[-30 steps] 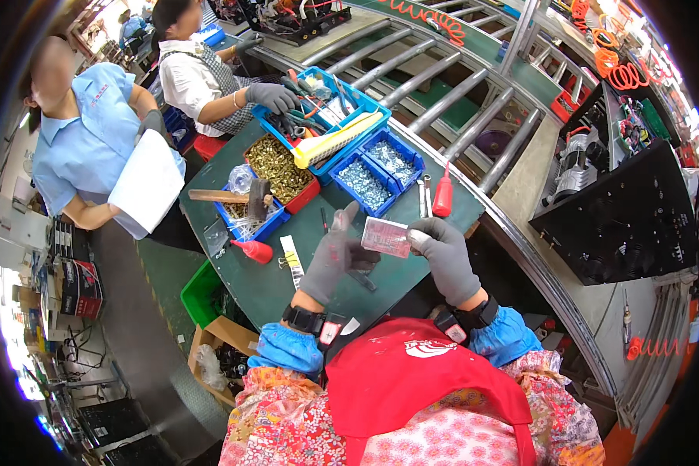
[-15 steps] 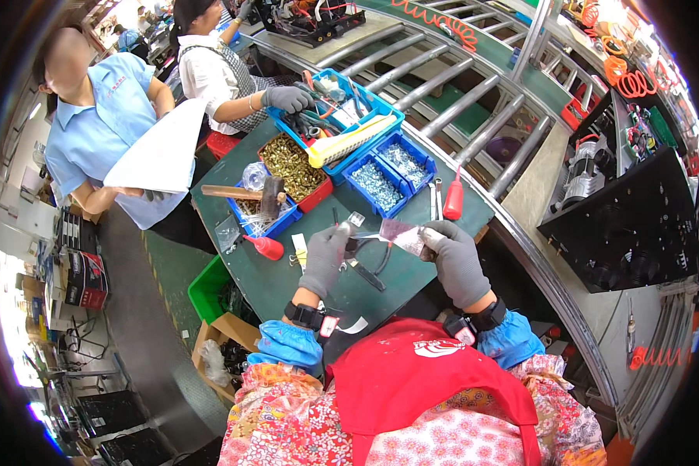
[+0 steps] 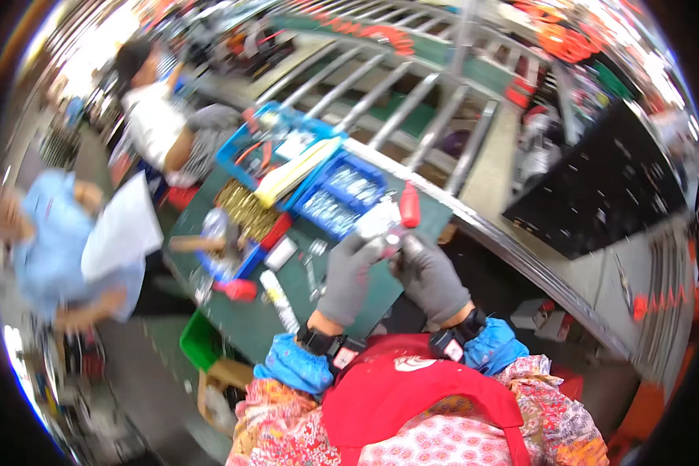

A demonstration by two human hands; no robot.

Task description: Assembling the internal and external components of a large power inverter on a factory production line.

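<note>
Motion blurs the picture. Over the worktable (image 3: 330, 311) my left hand (image 3: 346, 281) and my right hand (image 3: 433, 281), both in grey gloves, are close together, with fingertips pinched. Between them is a small, pale, crumpled plastic bag (image 3: 377, 219), with a pinkish spot by the thumbs; its contents cannot be made out. Just beyond my right hand stands a red squeeze bottle (image 3: 409, 205). A blue bin of silvery screws (image 3: 330, 211) lies past my left hand. Left of that hand are a white strip (image 3: 279, 301) and small metal parts (image 3: 312, 268).
Farther left are a hammer (image 3: 194, 244), a second red bottle (image 3: 237, 290) and brass-coloured screws (image 3: 243, 208) in a red bin. A blue tool tray (image 3: 229, 155) sits at the far edge. Rollers (image 3: 388, 105) run behind; a black panel (image 3: 606, 186) stands right. Two co-workers are at left.
My view has swung, shifting the table leftward in the picture. My hands have drawn together around the plastic bag, which was stretched between them before. The co-worker's paper sheet hangs lower.
</note>
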